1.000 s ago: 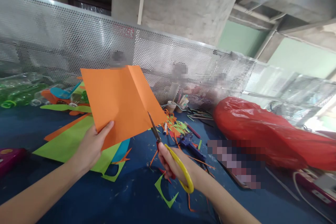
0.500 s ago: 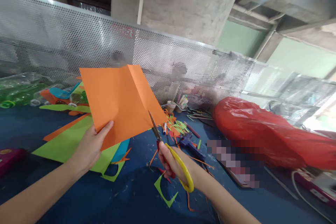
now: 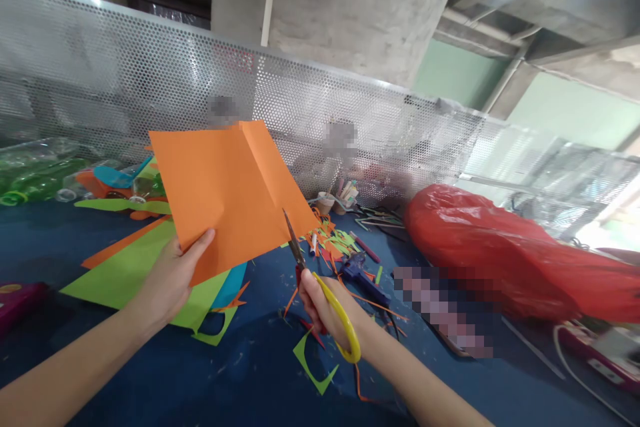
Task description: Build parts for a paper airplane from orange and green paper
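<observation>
My left hand (image 3: 173,277) pinches the lower left edge of an orange sheet of paper (image 3: 220,193), thumb on the near face. A crease runs down the sheet towards its right side. My right hand (image 3: 325,300) grips a pair of scissors (image 3: 345,320) with one yellow and one red handle loop. The blades point up at the paper's lower right edge, one blade showing in front of the sheet; the other is hidden. Under my left hand lie green sheets of paper (image 3: 120,273) and a blue sheet (image 3: 233,287). A green cut-out scrap (image 3: 313,367) lies below the scissors.
Paper scraps (image 3: 335,240) and a blue glue gun (image 3: 367,280) lie right of centre. A large red plastic bag (image 3: 500,247) takes up the right. Plastic bottles (image 3: 50,173) stand back left, before a perforated metal screen (image 3: 165,73). A cup (image 3: 325,203) stands at the back.
The scissors' handles have come closer together and the right hand has shifted slightly left. The orange paper has tilted a little; the left hand keeps its hold.
</observation>
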A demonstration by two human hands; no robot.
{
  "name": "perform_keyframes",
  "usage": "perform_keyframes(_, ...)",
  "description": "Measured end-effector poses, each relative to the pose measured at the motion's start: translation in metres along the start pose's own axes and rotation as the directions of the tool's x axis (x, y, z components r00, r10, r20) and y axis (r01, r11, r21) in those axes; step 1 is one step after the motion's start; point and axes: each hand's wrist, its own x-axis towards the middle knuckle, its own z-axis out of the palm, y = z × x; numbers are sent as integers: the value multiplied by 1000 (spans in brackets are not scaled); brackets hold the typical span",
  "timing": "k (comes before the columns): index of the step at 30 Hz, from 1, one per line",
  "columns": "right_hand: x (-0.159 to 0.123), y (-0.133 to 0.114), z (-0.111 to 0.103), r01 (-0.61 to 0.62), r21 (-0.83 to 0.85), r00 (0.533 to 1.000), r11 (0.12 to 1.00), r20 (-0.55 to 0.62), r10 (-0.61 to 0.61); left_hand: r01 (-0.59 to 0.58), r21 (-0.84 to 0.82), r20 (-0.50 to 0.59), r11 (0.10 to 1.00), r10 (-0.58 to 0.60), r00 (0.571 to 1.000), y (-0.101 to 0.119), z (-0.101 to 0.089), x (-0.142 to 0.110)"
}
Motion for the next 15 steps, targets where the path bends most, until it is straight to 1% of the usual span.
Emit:
perform_keyframes(5, -1, 1, 2, 6, 5, 999, 1000, -36, -5, 16, 14, -19, 1000, -16, 1000, 2, 1, -1)
perform_keyframes(9, -1, 3, 2, 11, 56, 999, 998, -47, -8, 0, 36, -8, 999, 0, 1000, 2, 0, 0)
perform_keyframes(12, 0, 4, 3, 4, 78, 999, 997, -51, 0, -4, 16, 1, 1000, 4, 1000, 2, 0, 0)
perform_keyframes(15, 1, 6, 4, -13, 72, 998, 997, -58, 17, 29, -11, -9, 1000, -29, 1000, 3, 1, -1)
